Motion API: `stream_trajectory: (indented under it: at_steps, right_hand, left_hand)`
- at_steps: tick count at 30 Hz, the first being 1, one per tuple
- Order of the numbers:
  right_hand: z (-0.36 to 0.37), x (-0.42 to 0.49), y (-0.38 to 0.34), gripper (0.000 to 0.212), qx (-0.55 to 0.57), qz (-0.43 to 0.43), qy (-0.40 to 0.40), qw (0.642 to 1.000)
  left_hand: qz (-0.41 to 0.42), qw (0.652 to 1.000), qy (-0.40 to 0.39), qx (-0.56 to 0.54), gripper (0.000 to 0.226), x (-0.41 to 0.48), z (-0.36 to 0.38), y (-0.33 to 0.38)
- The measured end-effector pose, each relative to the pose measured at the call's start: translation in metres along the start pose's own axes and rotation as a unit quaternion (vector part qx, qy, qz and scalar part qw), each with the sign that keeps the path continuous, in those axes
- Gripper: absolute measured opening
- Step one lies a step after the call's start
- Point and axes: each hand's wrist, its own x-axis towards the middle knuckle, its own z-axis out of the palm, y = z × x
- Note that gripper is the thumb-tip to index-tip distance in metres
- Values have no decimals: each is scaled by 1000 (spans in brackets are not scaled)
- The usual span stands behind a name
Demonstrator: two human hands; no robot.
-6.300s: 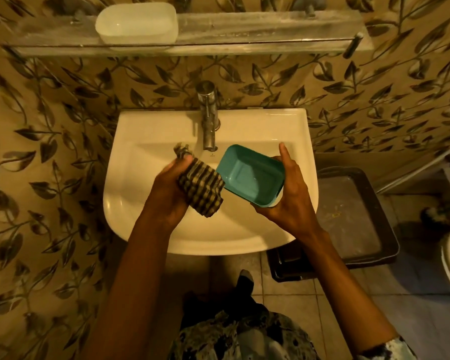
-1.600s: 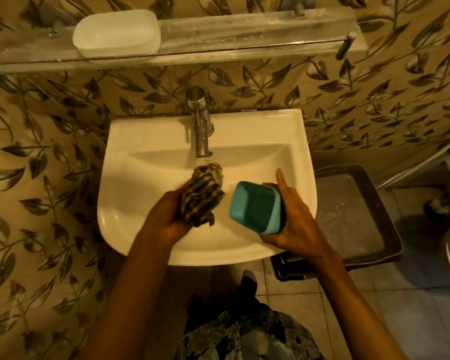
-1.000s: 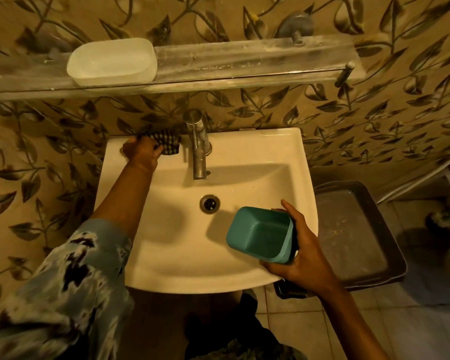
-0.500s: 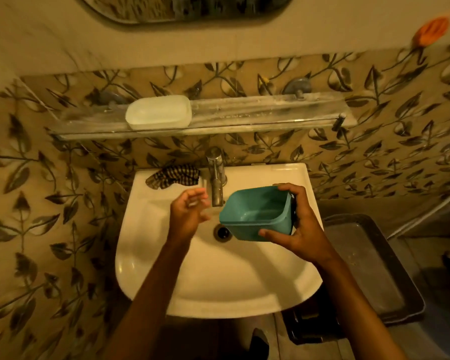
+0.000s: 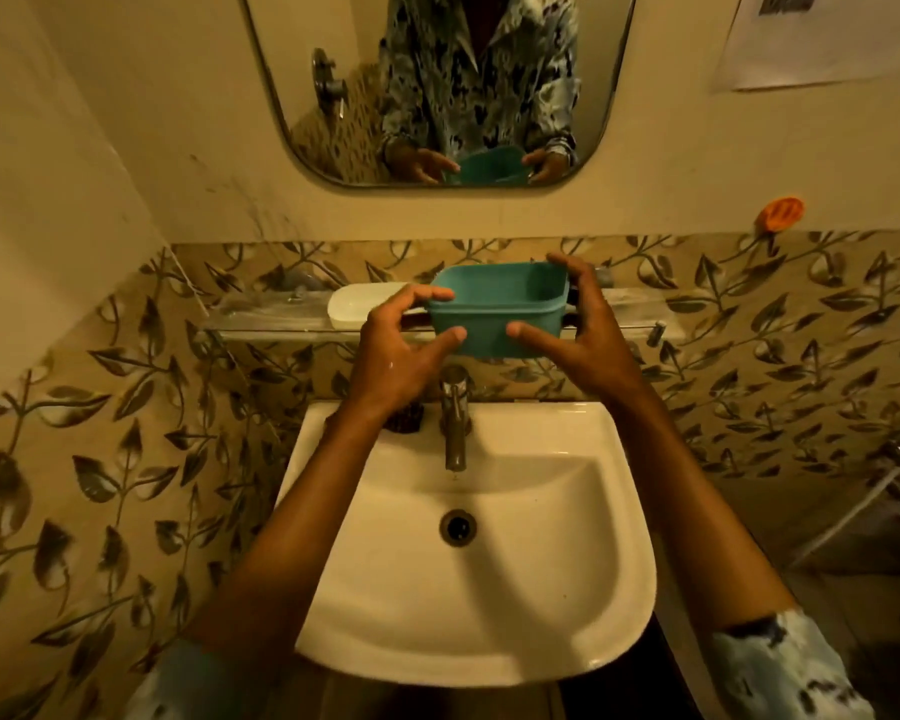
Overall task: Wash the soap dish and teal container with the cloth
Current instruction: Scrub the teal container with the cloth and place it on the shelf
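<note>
The teal container (image 5: 497,309) is upright at the level of the glass shelf (image 5: 261,324), to the right of the white soap dish (image 5: 352,306). My left hand (image 5: 398,345) touches its left side with fingers spread. On its right side is my right hand (image 5: 575,330), fingers over the rim and thumb under the front. Whether the container rests on the shelf, I cannot tell. The checked cloth (image 5: 405,420) lies on the sink's back ledge left of the tap, mostly hidden by my left wrist.
A metal tap (image 5: 454,423) stands over the white sink (image 5: 567,589) with its drain (image 5: 458,527). A mirror (image 5: 437,85) hangs above the shelf. An orange hook (image 5: 779,213) is on the wall at right. Leaf-patterned tiles cover the wall.
The cloth was laid on the sink ledge by my left hand. Both hands then raised the teal container from over the basin up to the shelf, and the view tilted up.
</note>
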Motion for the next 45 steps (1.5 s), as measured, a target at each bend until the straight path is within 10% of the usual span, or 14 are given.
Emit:
stream_trajectory:
  at_steps: [16, 40, 45]
  right_hand:
    - [-18, 83, 34, 31, -127, 46, -35, 990]
    - [-16, 60, 39, 33, -124, 79, -52, 988]
    - [-18, 49, 39, 66, -87, 58, -44, 994]
  left_hand:
    - [-18, 984, 44, 173, 18, 70, 25, -12]
    - [-18, 975, 12, 223, 29, 47, 28, -19]
    - [-3, 976, 53, 211, 51, 34, 28, -19]
